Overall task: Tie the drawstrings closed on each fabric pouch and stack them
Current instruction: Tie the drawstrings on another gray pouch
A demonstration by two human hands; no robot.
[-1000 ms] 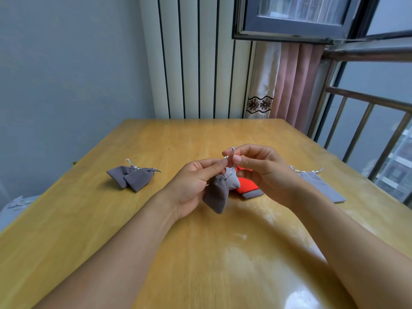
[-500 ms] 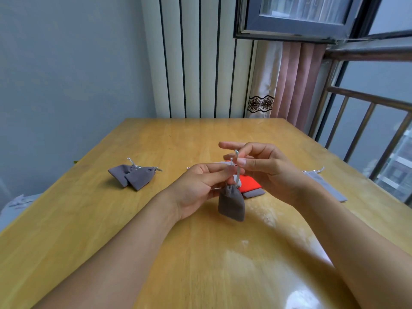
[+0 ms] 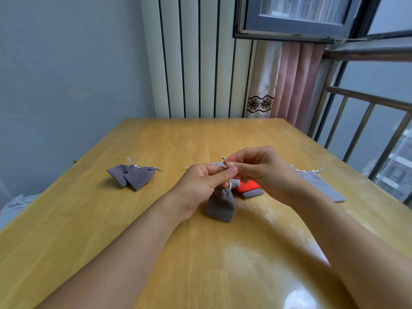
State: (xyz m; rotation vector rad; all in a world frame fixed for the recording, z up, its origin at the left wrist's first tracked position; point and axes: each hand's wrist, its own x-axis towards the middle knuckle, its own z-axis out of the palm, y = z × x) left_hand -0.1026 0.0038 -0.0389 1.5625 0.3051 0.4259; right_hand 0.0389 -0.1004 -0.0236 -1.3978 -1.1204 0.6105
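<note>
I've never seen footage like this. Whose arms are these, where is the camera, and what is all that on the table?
There is no machine here: a person wears a wide-angle camera on the head, looking forward and down, so the arms reaching in from the bottom are their own. The left hand and right hand meet over a wooden table, and both pinch the pale drawstring of a small grey pouch, which hangs from the cord with its mouth gathered; whether its bottom touches the table is unclear. To the left lie two grey pouches, overlapping, with their mouths drawn in. Behind the hands an orange pouch lies among grey fabric, and to the right a flat grey pouch lies with its strings loose.
</note>
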